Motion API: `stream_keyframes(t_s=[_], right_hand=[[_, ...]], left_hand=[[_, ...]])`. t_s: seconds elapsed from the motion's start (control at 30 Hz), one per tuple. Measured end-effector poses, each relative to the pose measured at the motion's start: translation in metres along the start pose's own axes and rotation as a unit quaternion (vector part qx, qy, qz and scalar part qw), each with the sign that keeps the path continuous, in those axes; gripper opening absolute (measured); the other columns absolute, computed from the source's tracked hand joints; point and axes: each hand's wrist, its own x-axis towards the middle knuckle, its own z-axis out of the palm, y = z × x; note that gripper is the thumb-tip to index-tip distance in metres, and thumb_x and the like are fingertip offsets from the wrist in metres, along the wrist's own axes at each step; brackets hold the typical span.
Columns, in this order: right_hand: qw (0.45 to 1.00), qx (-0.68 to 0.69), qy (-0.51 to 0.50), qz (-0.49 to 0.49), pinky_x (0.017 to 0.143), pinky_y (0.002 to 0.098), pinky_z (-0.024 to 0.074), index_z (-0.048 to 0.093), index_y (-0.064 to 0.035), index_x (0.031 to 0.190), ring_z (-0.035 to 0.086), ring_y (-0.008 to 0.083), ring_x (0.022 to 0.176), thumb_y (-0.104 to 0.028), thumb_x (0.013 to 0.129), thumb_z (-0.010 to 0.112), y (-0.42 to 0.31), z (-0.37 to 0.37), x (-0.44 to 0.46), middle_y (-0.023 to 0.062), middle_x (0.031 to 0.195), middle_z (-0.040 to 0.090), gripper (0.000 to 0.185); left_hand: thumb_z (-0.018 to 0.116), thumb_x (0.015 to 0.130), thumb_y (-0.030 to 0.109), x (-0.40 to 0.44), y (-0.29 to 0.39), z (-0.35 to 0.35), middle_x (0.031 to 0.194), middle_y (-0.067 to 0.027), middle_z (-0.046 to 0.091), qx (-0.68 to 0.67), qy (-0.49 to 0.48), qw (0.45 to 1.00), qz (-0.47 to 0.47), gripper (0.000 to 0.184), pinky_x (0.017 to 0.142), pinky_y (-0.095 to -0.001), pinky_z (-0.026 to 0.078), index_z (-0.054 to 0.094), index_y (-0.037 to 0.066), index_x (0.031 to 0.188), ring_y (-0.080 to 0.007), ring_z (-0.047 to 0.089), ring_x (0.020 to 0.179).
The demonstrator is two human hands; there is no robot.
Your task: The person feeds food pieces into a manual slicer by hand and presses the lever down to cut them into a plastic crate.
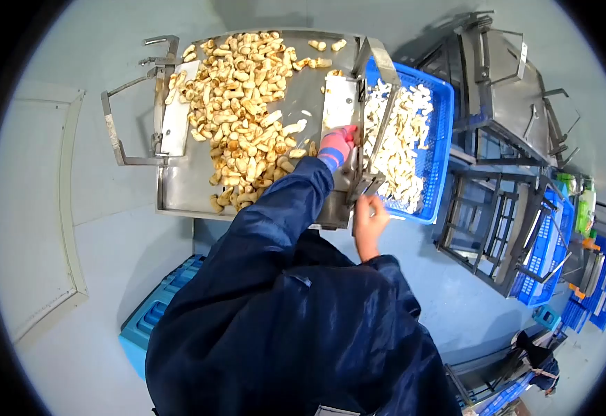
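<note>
Dark jacket point(296, 326) is closest to the camera, and its front sits tight against the near edge of the bench point(186, 191). Left hand point(337, 143), in a pink striped glove, is at the low end of a white board point(341, 100) by the right edge; can't tell if its fingers are pinching anything. Bare right hand point(371, 220) looks curled around the near end of a metal bar point(383, 125), just off the near right corner. Big heap of tan pieces point(247, 111) covers the middle of the bench right up to the far edge, and paler pieces point(400, 145) sit in a blue basket point(448, 139) past the right edge.

What'd worry me: gloved fingertips are right beside that bar, so if it swings while they're there, ouch. Can't see whether it's sharp. Jacket sleeve crosses the near edge beside the heap too, so an elbow bump could shove pieces off. Basket's pretty full toward the middle, so extras might spill over its rim.

Room-wise, bare metal shows at the near left corner and in a strip between heap and white board. Right side's tighter: basket, then a metal rack point(487, 229) close behind it.
</note>
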Motion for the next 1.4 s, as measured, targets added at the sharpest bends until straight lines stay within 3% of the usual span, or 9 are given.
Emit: stream_keyframes(t_s=[0.33,0.53,0.67,0.73,0.93,0.97,1.03,1.2,1.4], right_hand=[[0.999,0.018,-0.014,0.038,0.049,0.0313,0.0369,0.054,0.0018,0.066,0.038,0.0119,0.051,-0.01,0.08,0.06,-0.038,-0.007,0.014,0.0117,0.053,0.046,0.02],[1.0,-0.005,-0.025,0.015,0.048,0.0331,0.0359,0.05,0.0009,0.064,0.036,0.015,0.049,-0.012,0.08,0.062,0.038,0.004,-0.013,0.0148,0.053,0.045,0.024],[0.997,-0.003,-0.033,0.066,0.048,0.0338,0.0357,0.049,0.0014,0.064,0.036,0.0163,0.048,-0.011,0.08,0.061,-0.023,-0.006,0.013,0.0156,0.053,0.044,0.024],[1.0,-0.004,-0.004,0.001,0.047,0.0336,0.0352,0.05,0.0016,0.065,0.035,0.016,0.049,-0.011,0.08,0.059,-0.002,0.001,0.001,0.0154,0.053,0.043,0.022],[0.998,-0.002,-0.041,0.056,0.052,0.0334,0.0377,0.053,0.0033,0.07,0.039,0.0156,0.053,-0.01,0.081,0.058,0.026,0.002,-0.018,0.0173,0.057,0.048,0.018],[0.996,0.006,-0.052,0.073,0.053,0.0333,0.0383,0.054,0.0037,0.071,0.041,0.0147,0.055,-0.009,0.081,0.058,0.028,0.003,-0.017,0.0164,0.058,0.049,0.017],[0.995,0.011,-0.06,0.078,0.055,0.0331,0.0393,0.055,0.0046,0.073,0.044,0.0132,0.057,-0.008,0.082,0.057,0.031,0.002,-0.021,0.014,0.058,0.052,0.016],[0.98,0.065,-0.083,0.167,0.045,0.0276,0.0331,0.049,0.0011,0.063,0.042,0.0081,0.049,-0.01,0.085,0.055,0.027,0.0,-0.019,0.0041,0.052,0.048,0.025],[0.989,0.062,-0.041,0.129,0.043,0.0267,0.0281,0.044,-0.0017,0.062,0.036,0.0067,0.049,-0.01,0.086,0.051,0.039,0.007,-0.022,-0.0004,0.052,0.04,0.027]], left_hand=[[0.064,0.074,0.007,0.006,-0.018,0.009,0.079,-0.0075,0.063,0.021,0.02,0.997,0.067,0.049,0.07,-0.0331,0.048,0.053,0.009,0.121,-0.0221,0.059,0.072],[0.063,0.074,0.006,0.001,0.018,-0.005,0.088,-0.0095,0.065,0.034,-0.035,0.999,-0.013,0.048,0.073,-0.0318,0.048,0.052,0.008,0.121,-0.0226,0.061,0.079],[0.06,0.076,0.002,0.005,-0.003,0.005,0.089,-0.0105,0.065,0.031,-0.026,0.999,0.016,0.045,0.073,-0.0288,0.049,0.051,0.006,0.12,-0.0204,0.062,0.08],[0.058,0.077,0.004,-0.008,0.028,-0.01,0.089,-0.0097,0.066,0.141,-0.009,0.989,0.03,0.04,0.072,-0.0286,0.049,0.053,0.007,0.117,-0.0205,0.062,0.08],[0.055,0.08,0.012,0.0,0.013,0.018,0.089,-0.0138,0.065,0.044,0.072,0.996,0.017,0.027,0.074,-0.0359,0.048,0.059,0.008,0.107,-0.0273,0.062,0.082],[0.055,0.081,0.013,0.012,0.006,0.032,0.089,-0.014,0.065,-0.095,0.041,0.989,-0.102,0.025,0.073,-0.035,0.048,0.06,0.008,0.105,-0.0263,0.062,0.082],[0.056,0.083,0.016,0.017,0.01,0.037,0.087,-0.0136,0.065,-0.162,0.078,0.976,-0.124,0.023,0.073,-0.033,0.048,0.061,0.007,0.104,-0.0243,0.061,0.08],[0.061,0.081,0.014,-0.043,0.103,-0.064,0.092,-0.0108,0.062,-0.06,0.1,0.993,0.037,0.027,0.074,-0.0309,0.048,0.059,0.006,0.107,-0.022,0.06,0.082],[0.064,0.079,0.018,-0.033,0.011,-0.264,0.103,-0.0154,0.059,0.082,0.374,0.921,0.078,0.034,0.084,-0.0362,0.044,0.059,0.004,0.109,-0.0302,0.055,0.096]])
